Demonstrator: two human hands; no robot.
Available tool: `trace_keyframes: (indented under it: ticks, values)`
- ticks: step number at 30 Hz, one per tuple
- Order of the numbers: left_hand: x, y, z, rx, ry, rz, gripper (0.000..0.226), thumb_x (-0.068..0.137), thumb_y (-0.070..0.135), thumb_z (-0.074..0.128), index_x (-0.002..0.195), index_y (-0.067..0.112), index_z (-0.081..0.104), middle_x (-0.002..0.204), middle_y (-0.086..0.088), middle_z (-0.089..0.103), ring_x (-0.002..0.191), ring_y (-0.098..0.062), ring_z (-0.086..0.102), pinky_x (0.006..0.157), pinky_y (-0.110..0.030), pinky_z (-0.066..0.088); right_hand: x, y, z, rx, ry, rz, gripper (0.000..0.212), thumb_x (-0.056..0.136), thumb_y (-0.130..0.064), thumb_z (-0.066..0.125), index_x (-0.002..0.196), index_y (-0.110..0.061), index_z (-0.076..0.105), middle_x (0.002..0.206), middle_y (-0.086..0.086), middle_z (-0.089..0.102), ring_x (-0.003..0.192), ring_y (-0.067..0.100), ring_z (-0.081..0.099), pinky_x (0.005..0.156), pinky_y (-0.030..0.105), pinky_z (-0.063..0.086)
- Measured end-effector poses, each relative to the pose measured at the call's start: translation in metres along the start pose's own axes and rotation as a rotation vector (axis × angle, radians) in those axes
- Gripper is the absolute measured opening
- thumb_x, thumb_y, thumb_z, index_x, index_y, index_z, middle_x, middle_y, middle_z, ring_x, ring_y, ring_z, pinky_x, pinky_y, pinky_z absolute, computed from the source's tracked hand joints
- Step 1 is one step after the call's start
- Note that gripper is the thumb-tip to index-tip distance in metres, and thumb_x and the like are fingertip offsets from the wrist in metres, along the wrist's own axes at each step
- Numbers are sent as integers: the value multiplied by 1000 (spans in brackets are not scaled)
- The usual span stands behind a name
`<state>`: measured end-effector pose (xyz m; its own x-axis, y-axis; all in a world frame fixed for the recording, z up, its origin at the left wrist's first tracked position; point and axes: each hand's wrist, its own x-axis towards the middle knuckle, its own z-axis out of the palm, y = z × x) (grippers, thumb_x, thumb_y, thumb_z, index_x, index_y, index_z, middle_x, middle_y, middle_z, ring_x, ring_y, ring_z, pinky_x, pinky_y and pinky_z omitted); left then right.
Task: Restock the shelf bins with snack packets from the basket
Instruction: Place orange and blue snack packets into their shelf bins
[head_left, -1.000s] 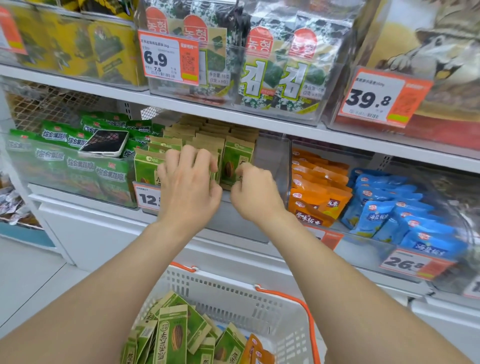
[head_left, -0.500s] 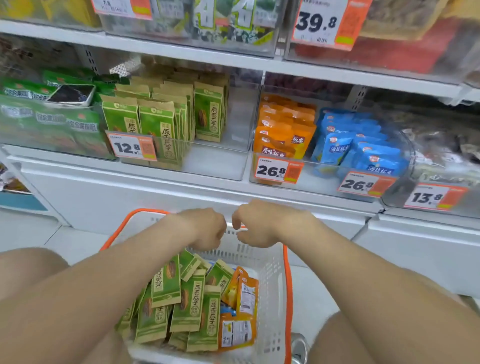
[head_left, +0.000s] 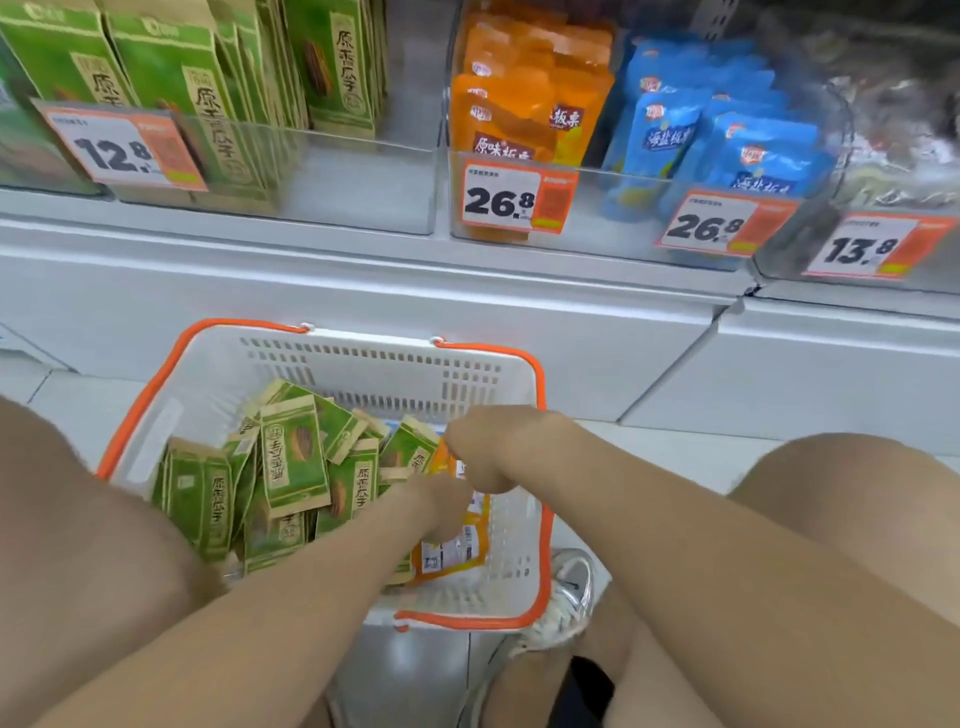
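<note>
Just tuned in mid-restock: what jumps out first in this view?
The white basket with orange trim sits low in the middle, heaped with green packets, and both hands, left hand and right hand, reach into its right side by an orange packet. Above, bold price tags front the shelf bins.

1. A white shelf ledge (head_left: 363, 270) is running across the view under the clear fronts.
2. White cabinet panels (head_left: 805, 374) are standing below it, meeting at a seam.
3. A pale tiled floor (head_left: 649, 447) is reflecting soft, even light at the bottom (head_left: 410, 670).
</note>
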<state>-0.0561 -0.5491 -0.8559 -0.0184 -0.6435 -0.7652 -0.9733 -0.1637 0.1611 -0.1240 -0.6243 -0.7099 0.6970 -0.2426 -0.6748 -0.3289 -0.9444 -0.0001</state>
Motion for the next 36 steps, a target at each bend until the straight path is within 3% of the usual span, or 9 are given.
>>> trace_keyframes:
  ticks: [3, 5, 9, 16, 20, 23, 29, 33, 36]
  values:
    - [11, 4, 15, 23, -67, -32, 44, 102, 5, 46, 146, 6, 43, 137, -14, 59, 123, -34, 58, 107, -50, 42, 5, 4, 1, -13, 11, 20, 12, 95, -3, 54, 89, -14, 53, 85, 2, 54, 67, 16, 51, 58, 31, 46]
    - [20, 3, 22, 91, -78, -34, 40, 103, 7, 49, 143, 7, 48, 123, -9, 62, 119, -32, 57, 117, -55, 32, 9, 7, 0, 9, 33, 28, 24, 94, -2, 54, 78, -17, 44, 82, 1, 53, 66, 16, 50, 62, 32, 48]
    - [28, 1, 30, 152, -2, -42, 13, 100, 8, 55, 111, 11, 62, 88, 0, 52, 109, -30, 56, 117, -58, 27, 16, 9, -4, 26, 48, 15, 22, 95, -4, 54, 80, -17, 46, 83, 1, 54, 67, 15, 51, 69, 33, 52]
    - [23, -2, 33, 179, 86, -4, 10, 100, 16, 66, 108, 19, 70, 121, -2, 66, 131, -27, 43, 122, -57, 16, 15, 6, -17, 22, 83, -20, 8, 97, -7, 54, 97, -15, 55, 89, 3, 59, 69, 15, 54, 60, 28, 46]
    - [16, -21, 22, -241, 192, 39, 13, 103, 19, 55, 92, 26, 54, 109, -2, 66, 103, -25, 56, 97, -42, 44, 7, 12, -31, 79, 80, 3, 38, 97, -5, 50, 133, -13, 58, 118, 9, 65, 94, 25, 66, 71, 33, 52]
    - [6, -30, 4, -556, 304, 42, 25, 105, 14, 49, 83, 26, 43, 89, -3, 57, 81, -23, 49, 72, -39, 44, -3, 18, -42, 76, 93, 36, 47, 94, -3, 49, 139, -15, 57, 129, 10, 63, 107, 29, 66, 83, 37, 56]
    - [-37, -32, -55, -976, 654, 14, 13, 103, 24, 61, 107, 18, 72, 61, 14, 63, 53, -4, 56, 61, -29, 49, -27, 31, -63, 119, 173, 69, 39, 94, -8, 59, 132, -13, 63, 125, 12, 62, 107, 33, 66, 91, 45, 58]
    - [-75, -30, -89, -1441, 614, 29, 23, 103, 14, 62, 116, 30, 73, 76, 0, 73, 62, -15, 69, 70, -40, 65, -41, 39, -70, 105, 170, 102, 62, 83, -7, 77, 139, -22, 55, 126, 7, 60, 107, 30, 64, 86, 42, 58]
    - [-101, -29, -108, -1745, 445, 65, 29, 105, 12, 51, 117, 16, 77, 102, -16, 79, 70, -18, 74, 70, -35, 64, -45, 46, -70, 147, 205, 99, 67, 79, -17, 85, 137, -27, 54, 126, 4, 56, 110, 28, 61, 82, 38, 53]
